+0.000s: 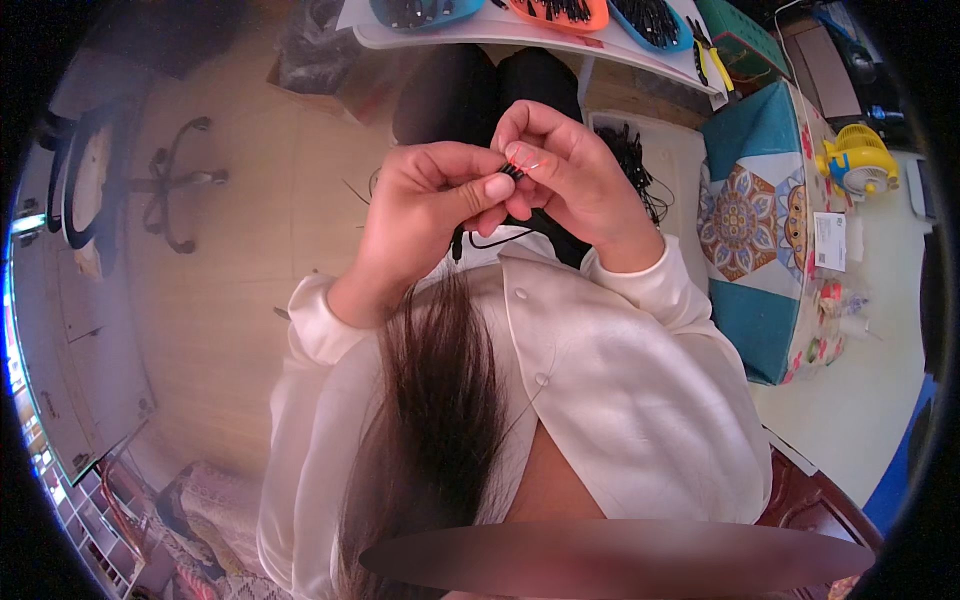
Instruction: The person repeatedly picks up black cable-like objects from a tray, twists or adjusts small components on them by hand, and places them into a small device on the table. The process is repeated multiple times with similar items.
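Above my lap, both hands meet at a small bundle of black cable ends (511, 171) with thin red strands showing at the tips. My left hand (425, 200) is closed, its thumb and forefinger pinching the black ends. My right hand (578, 178) is closed too, with thumb and fingers at the red strands (522, 158). A length of black cable (497, 243) hangs below the hands toward my shirt. How many ends are held, and how the strands are joined, is hidden by the fingers.
Ahead, a white table (460, 38) bears a blue tray (425, 14), an orange tray (590, 22) and another blue tray (683, 40), all with black parts, plus yellow-handled pliers (718, 66). At right lie black cables (640, 175), a patterned teal box (740, 290) and a yellow fan (860, 158).
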A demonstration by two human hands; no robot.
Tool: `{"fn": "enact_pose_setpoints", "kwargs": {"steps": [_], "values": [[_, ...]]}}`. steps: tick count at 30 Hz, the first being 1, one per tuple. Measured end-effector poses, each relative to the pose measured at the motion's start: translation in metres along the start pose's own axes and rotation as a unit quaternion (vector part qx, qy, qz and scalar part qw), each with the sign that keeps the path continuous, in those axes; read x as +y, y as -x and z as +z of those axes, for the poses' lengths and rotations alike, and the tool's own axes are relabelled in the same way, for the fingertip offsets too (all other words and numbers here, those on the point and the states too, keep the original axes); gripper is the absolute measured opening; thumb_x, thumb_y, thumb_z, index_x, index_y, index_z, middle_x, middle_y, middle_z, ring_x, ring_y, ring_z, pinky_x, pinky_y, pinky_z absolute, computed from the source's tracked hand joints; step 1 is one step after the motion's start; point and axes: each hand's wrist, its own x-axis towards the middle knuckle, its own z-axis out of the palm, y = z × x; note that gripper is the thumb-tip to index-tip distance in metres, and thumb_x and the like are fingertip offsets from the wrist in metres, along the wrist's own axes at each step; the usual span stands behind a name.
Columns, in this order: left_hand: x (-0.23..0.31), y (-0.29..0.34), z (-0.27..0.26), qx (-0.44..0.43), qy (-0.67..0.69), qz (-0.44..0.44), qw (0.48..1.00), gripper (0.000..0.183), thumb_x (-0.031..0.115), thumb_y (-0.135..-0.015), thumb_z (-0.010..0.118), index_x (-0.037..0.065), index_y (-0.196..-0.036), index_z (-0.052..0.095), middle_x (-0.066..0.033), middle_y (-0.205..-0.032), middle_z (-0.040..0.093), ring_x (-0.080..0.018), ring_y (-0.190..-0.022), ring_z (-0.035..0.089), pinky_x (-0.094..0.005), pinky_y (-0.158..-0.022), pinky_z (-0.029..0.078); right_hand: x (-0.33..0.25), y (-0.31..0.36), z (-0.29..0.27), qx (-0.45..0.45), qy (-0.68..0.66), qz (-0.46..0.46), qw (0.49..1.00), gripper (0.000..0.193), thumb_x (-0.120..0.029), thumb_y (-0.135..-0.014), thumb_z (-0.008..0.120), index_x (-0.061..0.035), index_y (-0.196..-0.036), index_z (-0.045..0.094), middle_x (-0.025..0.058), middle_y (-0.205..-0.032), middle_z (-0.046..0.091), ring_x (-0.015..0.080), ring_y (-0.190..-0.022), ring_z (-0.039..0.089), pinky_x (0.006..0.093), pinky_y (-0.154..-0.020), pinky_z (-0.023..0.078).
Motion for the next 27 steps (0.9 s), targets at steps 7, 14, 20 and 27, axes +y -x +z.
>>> {"fn": "enact_pose_setpoints", "kwargs": {"steps": [7, 14, 20, 27], "values": [[-0.006, -0.005, 0.003, 0.027, -0.044, 0.019, 0.999, 0.014, 0.006, -0.092, 0.061, -0.005, -0.098, 0.067, -0.0085, -0.078, 0.069, -0.0064, -0.058, 0.053, -0.0186, -0.052, 0.042, 0.0, -0.006, -0.005, 0.033, 0.061, -0.038, 0.997, 0.017, -0.019, -0.095, 0.059, -0.0049, -0.101, 0.052, 0.0002, -0.084, 0.057, 0.0074, -0.069, 0.056, 0.0199, -0.062, 0.047], [-0.007, -0.009, -0.006, -0.013, -0.02, -0.013, 1.0, 0.017, 0.009, -0.093, 0.06, -0.004, -0.102, 0.065, -0.0068, -0.081, 0.068, -0.0052, -0.065, 0.057, -0.0161, -0.057, 0.044, 0.005, -0.007, -0.009, 0.044, 0.038, -0.004, 0.998, 0.015, -0.019, -0.096, 0.058, -0.0061, -0.101, 0.052, -0.0016, -0.082, 0.056, 0.0057, -0.065, 0.054, 0.0181, -0.058, 0.044], [-0.004, -0.006, -0.004, -0.009, -0.041, -0.015, 0.999, 0.017, 0.011, -0.095, 0.059, -0.004, -0.101, 0.066, -0.0048, -0.08, 0.067, -0.0025, -0.066, 0.053, -0.0153, -0.056, 0.041, 0.006, -0.005, -0.01, 0.036, 0.051, -0.022, 0.998, 0.015, -0.018, -0.096, 0.058, -0.0056, -0.102, 0.052, -0.0011, -0.085, 0.057, 0.0059, -0.072, 0.057, 0.0181, -0.061, 0.046], [-0.003, -0.005, -0.001, 0.015, -0.055, -0.01, 0.998, 0.015, 0.009, -0.095, 0.057, -0.004, -0.096, 0.064, -0.0086, -0.076, 0.067, -0.0066, -0.054, 0.051, -0.0192, -0.047, 0.037, 0.014, -0.006, -0.005, 0.051, 0.021, -0.027, 0.998, 0.02, -0.021, -0.098, 0.053, -0.0036, -0.107, 0.05, 0.0, -0.084, 0.054, 0.0076, -0.065, 0.053, 0.0192, -0.059, 0.045]]}}
